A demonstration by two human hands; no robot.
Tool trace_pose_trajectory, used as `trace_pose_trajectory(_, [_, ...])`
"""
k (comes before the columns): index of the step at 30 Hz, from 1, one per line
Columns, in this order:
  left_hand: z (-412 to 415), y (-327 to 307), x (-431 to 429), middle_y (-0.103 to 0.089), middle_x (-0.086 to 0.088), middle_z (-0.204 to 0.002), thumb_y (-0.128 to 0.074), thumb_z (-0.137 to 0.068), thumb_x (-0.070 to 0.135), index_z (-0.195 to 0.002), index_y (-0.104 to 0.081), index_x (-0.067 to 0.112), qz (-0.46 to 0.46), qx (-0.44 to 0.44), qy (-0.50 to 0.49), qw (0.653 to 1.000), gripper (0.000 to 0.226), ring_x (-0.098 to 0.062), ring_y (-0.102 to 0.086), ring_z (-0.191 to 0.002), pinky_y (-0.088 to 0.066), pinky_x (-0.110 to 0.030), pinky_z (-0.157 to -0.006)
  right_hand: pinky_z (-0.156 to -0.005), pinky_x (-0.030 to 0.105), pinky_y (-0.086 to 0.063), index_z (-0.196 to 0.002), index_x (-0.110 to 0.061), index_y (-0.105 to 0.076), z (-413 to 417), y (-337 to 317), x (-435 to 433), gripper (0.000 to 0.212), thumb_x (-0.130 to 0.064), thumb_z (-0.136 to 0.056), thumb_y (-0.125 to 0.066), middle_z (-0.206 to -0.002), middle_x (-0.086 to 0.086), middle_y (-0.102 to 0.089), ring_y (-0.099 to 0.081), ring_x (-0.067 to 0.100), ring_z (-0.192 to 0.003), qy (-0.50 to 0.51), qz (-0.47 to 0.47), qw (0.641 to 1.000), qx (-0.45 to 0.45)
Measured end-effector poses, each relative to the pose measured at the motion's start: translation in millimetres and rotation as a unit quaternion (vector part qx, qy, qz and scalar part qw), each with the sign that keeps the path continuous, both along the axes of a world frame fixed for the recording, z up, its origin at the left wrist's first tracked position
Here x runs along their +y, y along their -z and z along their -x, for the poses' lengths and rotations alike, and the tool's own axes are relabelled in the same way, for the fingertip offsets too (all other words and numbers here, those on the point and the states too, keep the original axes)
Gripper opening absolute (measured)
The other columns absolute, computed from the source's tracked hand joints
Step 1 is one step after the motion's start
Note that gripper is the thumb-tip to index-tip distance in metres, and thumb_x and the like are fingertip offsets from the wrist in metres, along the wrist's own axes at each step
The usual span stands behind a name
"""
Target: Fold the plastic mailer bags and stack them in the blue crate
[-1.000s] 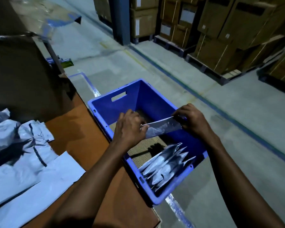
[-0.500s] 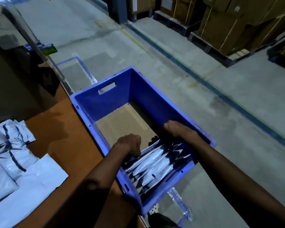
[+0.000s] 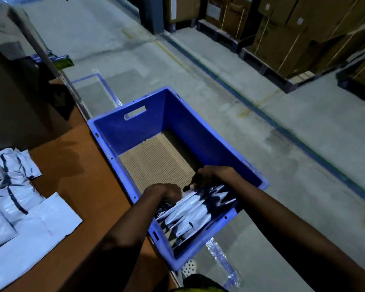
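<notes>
While the left hand (image 3: 167, 192) and right hand (image 3: 212, 178) clamp a folded mailer (image 3: 187, 194), seating it against the row (image 3: 191, 213) at the blue crate's (image 3: 177, 127) near end, the next move likely calls for releasing, then fetching an unfolded bag (image 3: 40, 224) left of the crate.

No writing can be read anywhere.
The pale labels (image 3: 214, 9) on the cardboard boxes (image 3: 282, 39) far beyond the blue crate (image 3: 114, 131) are too small to read. The green packet (image 3: 62, 63) beyond the crate's left is blurred, and the mailer bags (image 3: 190, 209) inside it show no legible print.
</notes>
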State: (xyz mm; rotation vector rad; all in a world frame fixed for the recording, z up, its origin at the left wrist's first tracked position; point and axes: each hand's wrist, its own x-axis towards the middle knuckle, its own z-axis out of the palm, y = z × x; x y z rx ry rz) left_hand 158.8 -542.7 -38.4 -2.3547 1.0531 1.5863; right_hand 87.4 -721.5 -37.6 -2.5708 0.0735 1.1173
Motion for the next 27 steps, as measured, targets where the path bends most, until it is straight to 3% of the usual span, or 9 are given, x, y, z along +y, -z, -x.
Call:
trace_pose_trajectory(1, [-1.0, 2.9, 0.4, -0.069, -0.015, -0.126, -0.049, -0.07, 0.032, -0.122, -0.069, 0.006, 0.001, -0.003, 0.004, 1.0, 0.062, -0.035, -0.067, -0.113, -0.056, -0.044, -0.098, -0.079, 0.027, -0.05, -0.128, -0.022, -0.071, 0.5, 0.7, -0.4, 0.033, -0.041, -0.103, -0.061, -0.119, 0.004, -0.076, -0.069, 0.02, -0.094, 0.013, 0.001, 1.0, -0.025])
trace_pose_trajectory(4, [-1.7, -21.3, 1.5, -0.07, -0.014, -0.125, -0.051, -0.092, 0.024, -0.126, -0.069, 0.009, 0.059, -0.039, -0.043, 0.997, 0.041, -0.032, -0.067, -0.112, -0.055, -0.039, -0.097, -0.086, 0.029, -0.051, -0.126, -0.026, -0.073, 3.5, -12.8, 0.0, 0.033, -0.047, -0.104, -0.06, -0.109, -0.001, -0.077, -0.067, 0.014, -0.095, 0.105, -0.029, 0.986, -0.127])
trace_pose_trajectory(8, [-10.1, -48.7, 21.1, -0.062, -0.015, -0.14, -0.053, -0.09, 0.017, -0.144, -0.058, 0.019, 0.157, -0.117, -0.085, 0.977, 0.053, -0.033, -0.058, -0.127, -0.049, -0.037, -0.103, -0.076, 0.023, -0.039, -0.119, -0.021, -0.075, 8.0, -38.4, 10.5, 0.027, -0.04, -0.103, -0.064, -0.071, -0.02, -0.06, -0.056, 0.0, -0.069, 0.144, -0.044, 0.97, -0.193])
trace_pose_trajectory(9, [-10.8, -52.7, 29.5, -0.061, -0.015, -0.141, -0.054, -0.089, 0.018, -0.144, -0.057, 0.022, 0.18, -0.136, -0.085, 0.971, 0.055, -0.033, -0.058, -0.128, -0.05, -0.038, -0.102, -0.076, 0.024, -0.039, -0.119, -0.021, -0.075, 10.1, -45.2, 15.4, 0.027, -0.04, -0.103, -0.065, -0.072, -0.019, -0.062, -0.057, 0.0, -0.07, 0.148, -0.046, 0.965, -0.21])
trace_pose_trajectory(12, [-5.3, -70.2, 62.6, -0.066, -0.008, -0.135, -0.053, -0.092, 0.017, -0.138, -0.061, 0.027, 0.27, -0.207, -0.082, 0.937, 0.048, -0.029, -0.061, -0.123, -0.052, -0.04, -0.097, -0.087, 0.031, -0.052, -0.122, -0.027, -0.076, 19.9, -60.0, 37.8, 0.028, -0.043, -0.102, -0.065, -0.105, -0.007, -0.078, -0.071, 0.01, -0.098, 0.17, -0.063, 0.94, -0.288])
trace_pose_trajectory(17, [15.9, -95.9, 140.4, -0.074, -0.005, -0.109, -0.052, -0.093, 0.015, -0.121, -0.073, 0.02, 0.47, -0.322, -0.092, 0.817, 0.035, -0.031, -0.064, -0.105, -0.053, -0.043, -0.087, -0.083, 0.038, -0.057, -0.11, -0.027, -0.08, 47.8, -67.9, 121.1, 0.017, -0.034, -0.102, -0.067, -0.102, -0.014, -0.078, -0.072, 0.007, -0.093, 0.267, -0.165, 0.808, -0.498])
trace_pose_trajectory(19, [22.3, -97.2, 180.7, -0.074, -0.004, -0.1, -0.054, -0.087, 0.015, -0.113, -0.076, 0.018, 0.512, -0.348, -0.11, 0.777, 0.034, -0.032, -0.066, -0.096, -0.054, -0.043, -0.082, -0.082, 0.038, -0.057, -0.11, -0.026, -0.081, 52.2, -69.6, 163.3, 0.017, -0.032, -0.102, -0.067, -0.104, -0.015, -0.077, -0.071, 0.008, -0.094, 0.269, -0.181, 0.778, -0.538])
trace_pose_trajectory(24, [40.2, -86.3, 286.9, -0.074, 0.0, -0.094, -0.06, -0.082, 0.009, -0.102, -0.078, 0.021, 0.505, -0.448, -0.152, 0.722, 0.03, -0.027, -0.065, -0.092, -0.052, -0.041, -0.074, -0.084, 0.035, -0.056, -0.109, -0.023, -0.08, 45.6, -68.6, 260.0, 0.018, -0.033, -0.102, -0.066, -0.106, -0.013, -0.077, -0.07, 0.008, -0.101, 0.236, -0.205, 0.75, -0.583])
trace_pose_trajectory(27, [48.2, -70.8, 355.9, -0.074, -0.002, -0.088, -0.063, -0.08, 0.007, -0.096, -0.079, 0.02, 0.461, -0.505, -0.221, 0.695, 0.026, -0.03, -0.066, -0.087, -0.051, -0.041, -0.07, -0.085, 0.033, -0.054, -0.112, -0.023, -0.079, 34.1, -60.7, 317.5, 0.018, -0.032, -0.102, -0.067, -0.105, -0.01, -0.075, -0.067, 0.007, -0.101, 0.206, -0.208, 0.768, -0.569])
